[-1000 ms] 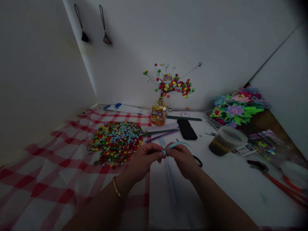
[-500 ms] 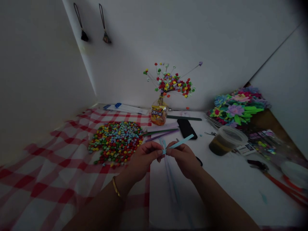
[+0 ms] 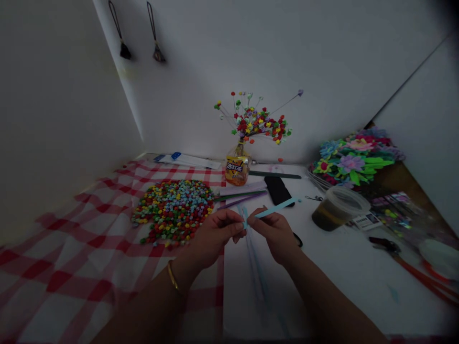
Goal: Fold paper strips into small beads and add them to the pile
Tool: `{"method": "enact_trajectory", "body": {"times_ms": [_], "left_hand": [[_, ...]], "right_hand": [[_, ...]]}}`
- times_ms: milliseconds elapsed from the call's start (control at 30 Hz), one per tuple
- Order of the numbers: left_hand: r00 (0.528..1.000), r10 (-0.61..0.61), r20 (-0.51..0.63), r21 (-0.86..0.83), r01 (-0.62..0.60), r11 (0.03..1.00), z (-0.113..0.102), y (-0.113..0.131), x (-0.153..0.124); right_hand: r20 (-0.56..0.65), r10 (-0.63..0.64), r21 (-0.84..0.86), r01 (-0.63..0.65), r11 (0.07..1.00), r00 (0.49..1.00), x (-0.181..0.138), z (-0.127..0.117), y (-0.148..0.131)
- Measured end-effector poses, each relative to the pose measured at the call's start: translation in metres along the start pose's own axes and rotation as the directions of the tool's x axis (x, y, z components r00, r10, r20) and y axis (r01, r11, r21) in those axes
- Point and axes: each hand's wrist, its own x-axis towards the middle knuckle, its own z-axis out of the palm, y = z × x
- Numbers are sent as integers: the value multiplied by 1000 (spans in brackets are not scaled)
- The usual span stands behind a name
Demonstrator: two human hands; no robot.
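Between my hands is a light-blue paper strip, its long end sticking out to the upper right. My left hand pinches the folded end of the strip between thumb and fingers. Close against it, my right hand grips the strip near the fold, fingertips almost touching those of the left. The fold itself is small and partly covered by the fingers. Below the hands, pale paper strips lie on the white surface. To the left is a heap of small folded paper stars in many colours.
A bottle holding stars on stems stands at the back. A black phone lies beyond my right hand. Rightward are a plastic tub, pliers with orange handles and fuzzy flowers. A red-checked cloth covers the left side.
The strip's long end has swung slightly to the right and up, with the right fingers shifting a little at the fold. My left hand has hardly moved.
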Motion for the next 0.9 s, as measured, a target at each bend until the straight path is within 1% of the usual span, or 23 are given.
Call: {"method": "enact_trajectory", "body": {"times_ms": [100, 200, 333, 400, 500, 567, 633, 700, 833, 900], "left_hand": [[1000, 23, 21, 2, -23, 1000, 0, -1, 1], [998, 53, 13, 7, -53, 999, 0, -3, 3], [992, 109, -61, 126, -100, 987, -1, -4, 4], [991, 117, -65, 182, -104, 978, -1, -3, 4], [994, 103, -37, 190, -94, 977, 0, -2, 2], [994, 98, -48, 178, -88, 980, 1, -3, 1], [991, 109, -84, 184, -92, 979, 1, -3, 1], [986, 129, -108, 202, -105, 974, 2, -3, 2], [985, 139, -97, 232, -114, 966, 3, -1, 2], [985, 142, -95, 240, -116, 964, 3, -1, 2]], "right_hand": [[67, 22, 56, -26, 998, 998, 0, 2, 1], [67, 7, 102, -14, 995, 998, -1, 3, 5], [-51, -80, 9, 80, 997, 996, 0, 3, 10], [-107, -117, -47, 113, 992, 987, 1, 3, 11], [-171, -140, -116, 122, 986, 975, 2, 3, 11], [-187, -139, -141, 114, 984, 972, 2, 3, 10], [-173, -124, -141, 100, 985, 977, 2, 3, 9], [-133, -116, -129, 99, 987, 984, 2, 2, 8], [-66, -119, -108, 111, 988, 991, 2, -2, 10], [-69, -112, -91, 106, 990, 991, 2, -3, 11]]}}
